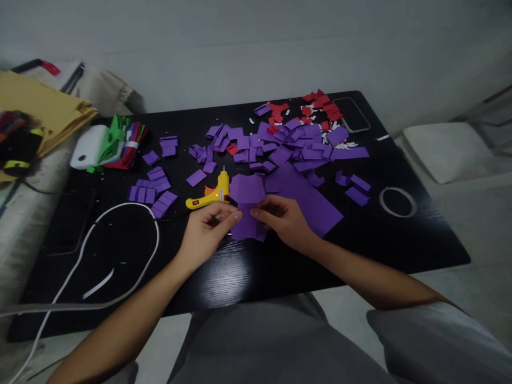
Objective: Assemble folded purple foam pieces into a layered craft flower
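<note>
Between my two hands is a folded purple paper piece (247, 193) with creased panels, raised a little over the table. My left hand (208, 228) pinches its left side, thumb on top and fingers curled beneath. On the right side, my right hand (285, 220) pinches it the same way. Just behind my left hand lies a yellow glue gun (212, 196), its nozzle pointing away from me. A large flat purple sheet (306, 200) rests partly behind my right hand. Beyond it spreads a heap of small folded purple paper pieces (306, 141).
The black table (256, 274) holds red paper scraps (320, 106) at the back right and a tape ring (398, 202) at the right. A white cable (158, 234) loops across the left side. Bundled colored strips (128, 141) and more folded pieces (149, 188) lie left.
</note>
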`<control>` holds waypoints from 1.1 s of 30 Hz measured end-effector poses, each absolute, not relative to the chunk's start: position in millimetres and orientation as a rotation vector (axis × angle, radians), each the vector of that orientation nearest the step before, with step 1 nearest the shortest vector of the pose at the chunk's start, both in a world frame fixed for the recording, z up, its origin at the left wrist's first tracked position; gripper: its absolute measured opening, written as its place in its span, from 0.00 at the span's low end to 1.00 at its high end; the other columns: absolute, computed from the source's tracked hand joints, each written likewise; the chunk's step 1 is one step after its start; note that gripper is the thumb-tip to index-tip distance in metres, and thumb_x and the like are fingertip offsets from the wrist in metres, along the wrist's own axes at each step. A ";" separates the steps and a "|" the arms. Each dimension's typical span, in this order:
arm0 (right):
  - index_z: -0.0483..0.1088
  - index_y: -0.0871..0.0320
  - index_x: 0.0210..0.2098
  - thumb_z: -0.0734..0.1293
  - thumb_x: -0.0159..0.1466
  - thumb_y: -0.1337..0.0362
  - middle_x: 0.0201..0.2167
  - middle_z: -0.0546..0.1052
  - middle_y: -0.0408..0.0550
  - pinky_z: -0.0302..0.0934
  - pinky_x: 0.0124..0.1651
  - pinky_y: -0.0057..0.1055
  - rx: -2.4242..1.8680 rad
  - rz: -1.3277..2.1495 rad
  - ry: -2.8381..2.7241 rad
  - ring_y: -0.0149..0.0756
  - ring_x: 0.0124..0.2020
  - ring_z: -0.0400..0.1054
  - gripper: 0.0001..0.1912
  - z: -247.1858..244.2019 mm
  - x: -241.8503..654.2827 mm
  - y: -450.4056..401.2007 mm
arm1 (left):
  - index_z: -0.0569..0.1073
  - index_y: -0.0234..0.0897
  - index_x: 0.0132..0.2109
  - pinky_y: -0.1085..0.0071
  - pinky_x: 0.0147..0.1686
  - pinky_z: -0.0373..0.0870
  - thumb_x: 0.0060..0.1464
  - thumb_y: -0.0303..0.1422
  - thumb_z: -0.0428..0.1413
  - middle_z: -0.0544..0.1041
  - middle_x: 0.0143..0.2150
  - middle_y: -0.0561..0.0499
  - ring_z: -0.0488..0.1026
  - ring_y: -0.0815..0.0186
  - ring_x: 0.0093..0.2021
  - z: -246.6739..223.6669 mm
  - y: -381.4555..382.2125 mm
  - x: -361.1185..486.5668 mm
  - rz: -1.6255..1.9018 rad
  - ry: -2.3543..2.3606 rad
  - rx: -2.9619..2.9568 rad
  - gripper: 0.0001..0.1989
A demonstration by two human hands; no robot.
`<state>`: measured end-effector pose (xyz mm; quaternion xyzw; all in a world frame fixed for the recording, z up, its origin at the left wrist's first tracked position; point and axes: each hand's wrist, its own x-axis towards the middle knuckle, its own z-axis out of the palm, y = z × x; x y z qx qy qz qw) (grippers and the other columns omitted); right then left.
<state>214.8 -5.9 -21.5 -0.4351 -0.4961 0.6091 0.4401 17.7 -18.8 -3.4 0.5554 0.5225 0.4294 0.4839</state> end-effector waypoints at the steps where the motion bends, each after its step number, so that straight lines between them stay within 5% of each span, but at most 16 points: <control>1: 0.75 0.57 0.29 0.79 0.56 0.48 0.27 0.76 0.41 0.68 0.36 0.30 -1.090 1.511 -1.224 0.32 0.30 0.69 0.19 -21.9 215.2 -5.4 | 0.82 0.36 0.35 0.73 0.30 0.69 0.53 0.39 0.68 0.78 0.28 0.52 0.70 0.69 0.27 -3.4 -18.1 16.8 1.039 1.276 1.367 0.10; 14: 0.80 0.55 0.38 0.80 0.57 0.49 0.35 0.83 0.46 0.74 0.44 0.36 -1.024 1.581 -1.241 0.37 0.37 0.78 0.18 -30.2 213.7 -6.9 | 0.82 0.37 0.37 0.74 0.29 0.65 0.61 0.39 0.63 0.76 0.28 0.53 0.68 0.70 0.27 -12.2 -20.6 11.9 0.943 1.281 1.529 0.10; 20: 0.81 0.54 0.37 0.80 0.57 0.51 0.35 0.84 0.46 0.74 0.49 0.41 -1.005 1.481 -1.284 0.42 0.42 0.79 0.16 -29.4 216.7 -7.8 | 0.81 0.39 0.42 0.70 0.41 0.75 0.57 0.30 0.67 0.82 0.36 0.52 0.77 0.67 0.36 -9.9 -17.9 11.6 1.075 1.159 1.655 0.06; 25: 0.81 0.51 0.46 0.79 0.60 0.59 0.52 0.82 0.48 0.64 0.67 0.42 -0.961 1.334 -1.206 0.42 0.58 0.74 0.15 -26.4 219.9 -5.7 | 0.83 0.42 0.38 0.59 0.57 0.74 0.59 0.24 0.64 0.82 0.48 0.49 0.79 0.60 0.51 -3.9 -17.0 5.1 1.260 1.146 1.990 0.07; 30: 0.79 0.55 0.40 0.75 0.63 0.49 0.37 0.82 0.45 0.73 0.49 0.35 -0.980 1.795 -0.894 0.35 0.40 0.78 0.16 -24.0 218.1 -3.9 | 0.84 0.45 0.37 0.49 0.65 0.68 0.57 0.25 0.66 0.77 0.60 0.49 0.72 0.52 0.64 -8.7 -14.6 -1.3 1.391 1.203 2.183 0.07; 33: 0.79 0.55 0.35 0.80 0.57 0.52 0.32 0.81 0.41 0.72 0.42 0.30 -0.939 1.903 -0.960 0.32 0.33 0.75 0.15 -21.2 215.8 -8.3 | 0.84 0.46 0.37 0.47 0.66 0.68 0.58 0.26 0.65 0.74 0.64 0.49 0.69 0.50 0.67 -12.0 -14.5 -1.2 1.381 1.198 2.201 0.08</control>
